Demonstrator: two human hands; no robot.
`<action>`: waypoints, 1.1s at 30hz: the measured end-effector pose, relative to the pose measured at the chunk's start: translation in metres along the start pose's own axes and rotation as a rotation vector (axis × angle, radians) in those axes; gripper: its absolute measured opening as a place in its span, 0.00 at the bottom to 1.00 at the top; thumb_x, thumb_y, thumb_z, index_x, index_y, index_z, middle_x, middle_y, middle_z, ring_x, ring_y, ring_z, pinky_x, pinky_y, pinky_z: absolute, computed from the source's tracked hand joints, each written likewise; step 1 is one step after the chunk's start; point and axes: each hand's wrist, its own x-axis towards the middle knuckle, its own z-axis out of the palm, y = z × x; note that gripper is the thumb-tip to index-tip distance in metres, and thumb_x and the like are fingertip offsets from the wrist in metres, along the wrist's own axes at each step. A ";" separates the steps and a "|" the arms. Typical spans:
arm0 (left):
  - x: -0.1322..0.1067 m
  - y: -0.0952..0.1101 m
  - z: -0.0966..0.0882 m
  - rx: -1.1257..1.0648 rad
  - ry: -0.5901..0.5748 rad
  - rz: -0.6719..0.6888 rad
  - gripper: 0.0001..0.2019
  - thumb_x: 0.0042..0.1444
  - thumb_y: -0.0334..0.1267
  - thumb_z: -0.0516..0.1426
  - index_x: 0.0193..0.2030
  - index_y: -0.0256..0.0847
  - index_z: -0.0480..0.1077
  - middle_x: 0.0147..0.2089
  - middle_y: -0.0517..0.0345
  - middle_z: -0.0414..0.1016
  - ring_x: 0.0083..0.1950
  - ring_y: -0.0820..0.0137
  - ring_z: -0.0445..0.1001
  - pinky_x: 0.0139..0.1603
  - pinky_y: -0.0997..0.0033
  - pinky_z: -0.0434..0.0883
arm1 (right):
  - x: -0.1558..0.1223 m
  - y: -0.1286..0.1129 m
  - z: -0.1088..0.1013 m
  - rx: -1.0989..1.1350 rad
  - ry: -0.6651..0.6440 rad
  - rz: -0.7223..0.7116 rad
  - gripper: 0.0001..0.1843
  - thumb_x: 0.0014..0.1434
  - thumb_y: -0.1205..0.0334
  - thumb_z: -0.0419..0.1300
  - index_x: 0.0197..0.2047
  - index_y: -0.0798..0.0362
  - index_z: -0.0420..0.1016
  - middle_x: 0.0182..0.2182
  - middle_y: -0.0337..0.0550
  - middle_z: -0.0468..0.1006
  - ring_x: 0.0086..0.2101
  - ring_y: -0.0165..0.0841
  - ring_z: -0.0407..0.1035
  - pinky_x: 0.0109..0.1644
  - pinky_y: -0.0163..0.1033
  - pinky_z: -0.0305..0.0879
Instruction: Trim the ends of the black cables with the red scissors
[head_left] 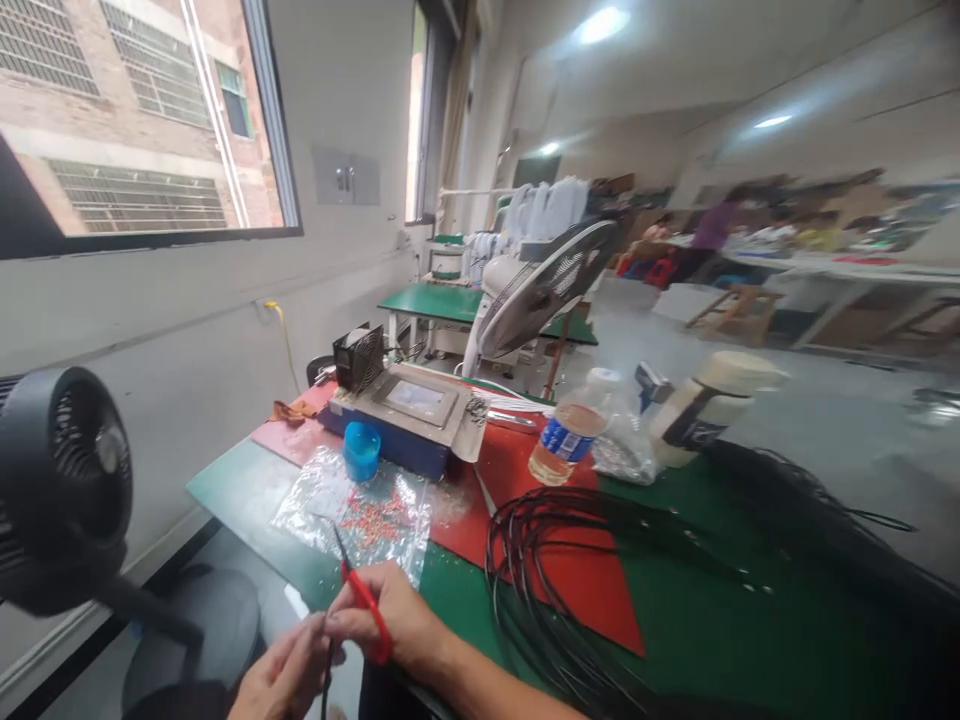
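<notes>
At the lower centre of the frame, the right hand [401, 612] grips slim scissors with red handles [367, 605], their dark blades pointing up and left. Just beside it, the left hand [285, 668] pinches a thin black cable [327, 680], which hangs toward the bottom edge; the fingertips of both hands meet around it. Above them, small reddish pieces [373, 520] lie scattered on a clear plastic sheet [311, 500], with a translucent blue cup [362, 453] at its upper edge. A loose coil of black cables [525, 590] spreads over the green desk [712, 610], right of centre.
</notes>
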 end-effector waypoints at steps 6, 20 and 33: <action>-0.006 0.004 0.028 -0.037 -0.189 0.026 0.17 0.40 0.43 0.63 0.35 0.32 0.74 0.19 0.58 0.72 0.22 0.75 0.67 0.24 0.77 0.62 | -0.003 -0.006 -0.007 -0.044 0.034 -0.076 0.18 0.43 0.51 0.65 0.26 0.60 0.75 0.16 0.37 0.69 0.16 0.23 0.60 0.19 0.28 0.54; -0.017 0.023 0.041 -0.017 -0.433 -0.130 0.13 0.50 0.42 0.55 0.20 0.37 0.63 0.11 0.70 0.51 0.12 0.85 0.39 0.15 0.79 0.40 | 0.000 -0.014 -0.033 -0.014 -0.094 0.070 0.20 0.39 0.56 0.69 0.35 0.59 0.77 0.17 0.32 0.65 0.15 0.19 0.55 0.18 0.27 0.48; -0.015 0.015 0.043 -0.050 -0.381 -0.143 0.12 0.45 0.45 0.59 0.25 0.39 0.64 0.12 0.69 0.59 0.10 0.87 0.41 0.13 0.79 0.38 | 0.001 -0.011 -0.030 -0.015 0.009 0.030 0.18 0.37 0.54 0.69 0.23 0.61 0.73 0.13 0.33 0.65 0.14 0.20 0.55 0.17 0.27 0.48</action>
